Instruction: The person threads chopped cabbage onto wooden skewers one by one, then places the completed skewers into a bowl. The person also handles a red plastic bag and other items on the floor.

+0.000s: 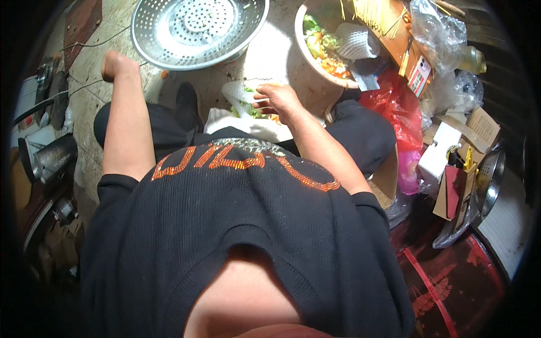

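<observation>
My left hand (120, 65) is raised at the left, beside the rim of a large perforated metal colander (169, 46). Its fingers are bent out of sight behind the wrist. My right hand (277, 99) hovers between my knees with its fingers apart, and nothing shows in its grasp. Just below it lie a white foam net sleeve (237, 95) and some green and orange vegetable pieces (253, 110), by a white sheet or bag (226, 120). To the right of the colander stands a round basin (299, 38) with vegetable scraps (323, 48) and another foam net (355, 41).
Thin yellow sticks (378, 17), a wooden-handled tool (405, 59) and a phone (418, 76) lie on a wooden board (395, 40) at right. Beside it are a red plastic bag (395, 110) and cardboard pieces (482, 126). A cable (91, 45) crosses the tiled floor at left.
</observation>
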